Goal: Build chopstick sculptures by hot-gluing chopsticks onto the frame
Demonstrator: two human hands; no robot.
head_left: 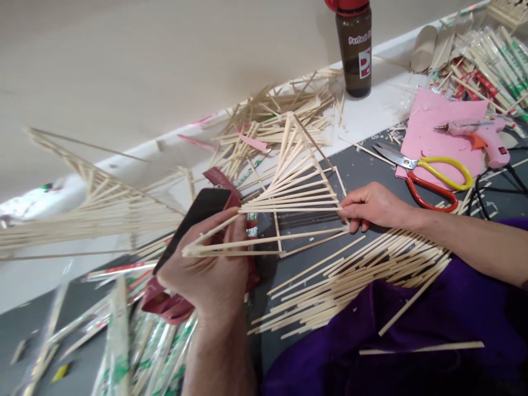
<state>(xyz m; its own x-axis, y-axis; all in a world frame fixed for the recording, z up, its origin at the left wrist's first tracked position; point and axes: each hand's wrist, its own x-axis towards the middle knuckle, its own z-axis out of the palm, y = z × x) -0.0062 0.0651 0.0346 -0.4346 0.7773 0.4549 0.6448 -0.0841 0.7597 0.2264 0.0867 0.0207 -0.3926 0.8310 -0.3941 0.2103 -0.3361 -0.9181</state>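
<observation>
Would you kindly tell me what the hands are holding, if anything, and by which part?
A stick frame: the left hand holds it near where the fanned sticks converge; the right hand pinches it at their lower right ends.

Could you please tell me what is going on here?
A person holds a frame of thin sticks: the left hand grips it toward one end, the right hand pinches the other. Many loose sticks lie nearer the person; scissors and a pink glue gun lie off to the right, untouched.

On my feed, I read "Perfect", then an unclear word, on the tinted water bottle [353, 58], above a P-like logo [364, 63].
</observation>
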